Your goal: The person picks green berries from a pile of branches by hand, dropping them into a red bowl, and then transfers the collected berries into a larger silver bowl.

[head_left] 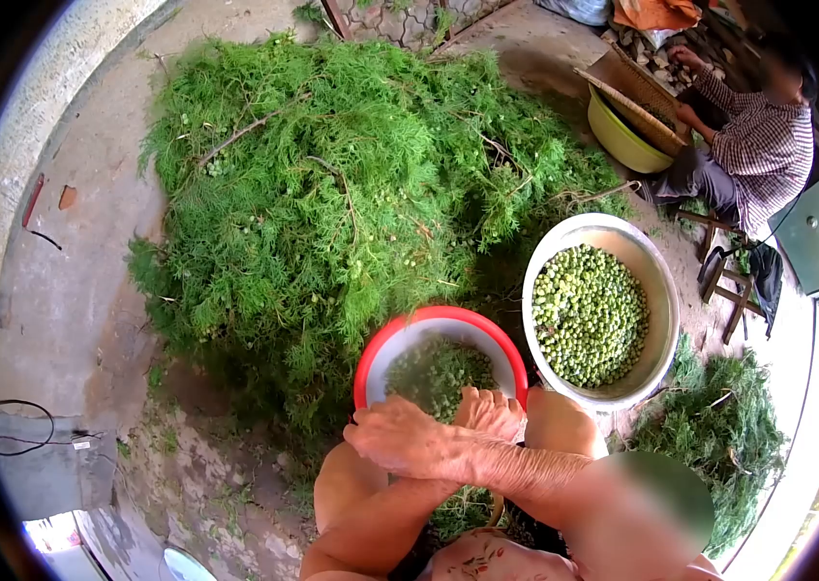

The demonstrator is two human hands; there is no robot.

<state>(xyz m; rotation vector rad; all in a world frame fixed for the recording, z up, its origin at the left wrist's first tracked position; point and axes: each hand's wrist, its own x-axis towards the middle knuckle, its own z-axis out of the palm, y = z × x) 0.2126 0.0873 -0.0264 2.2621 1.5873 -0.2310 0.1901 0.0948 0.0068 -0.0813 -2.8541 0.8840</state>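
My forearms cross over the near edge of a red-rimmed basin (363, 373). My right hand (398, 436) comes across to the left side with its fingers curled closed. Beyond the crossing, my left hand (491, 413) is also curled, over the basin's near right side. What either hand holds, if anything, is hidden. Inside the basin lie green sprigs and small green cones (439, 373), partly blurred. To the right, touching or nearly touching it, stands a large metal basin (663, 320) holding many round green cones (589, 315).
A big heap of leafy green branches (332, 184) spreads beyond the basins. A smaller green pile (719, 426) lies at right. At upper right a seated person (758, 136) handles a woven basket (637, 87) over a yellow-green tub (618, 131). A wooden stool (729, 290) stands nearby.
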